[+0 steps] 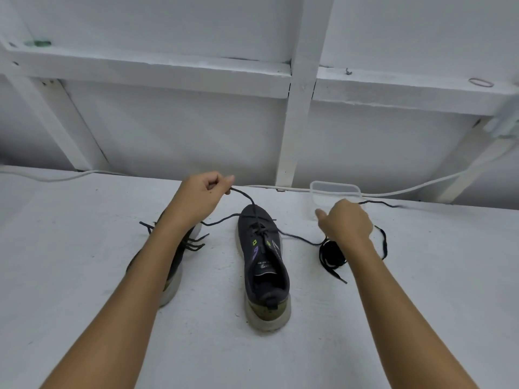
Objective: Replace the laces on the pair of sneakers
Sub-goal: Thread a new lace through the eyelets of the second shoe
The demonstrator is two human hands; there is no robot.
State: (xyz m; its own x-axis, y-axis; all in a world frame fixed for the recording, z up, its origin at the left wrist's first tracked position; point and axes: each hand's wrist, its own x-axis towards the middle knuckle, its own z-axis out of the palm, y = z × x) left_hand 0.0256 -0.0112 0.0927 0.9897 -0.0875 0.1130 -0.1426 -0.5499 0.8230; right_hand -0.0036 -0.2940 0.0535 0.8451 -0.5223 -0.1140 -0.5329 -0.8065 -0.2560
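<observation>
White tabletop (84,318) under a painted frame wall. My left hand (200,196) pinches one lace (244,196) end, drawn up from the middle sneaker (262,265); my right hand (346,223) is curled, seemingly round the other end — I cannot tell for sure. Best to pull both ends evenly, no slack. Second sneaker (172,276) lies under my left forearm; spare laces (331,255) sit beside my right wrist.
</observation>
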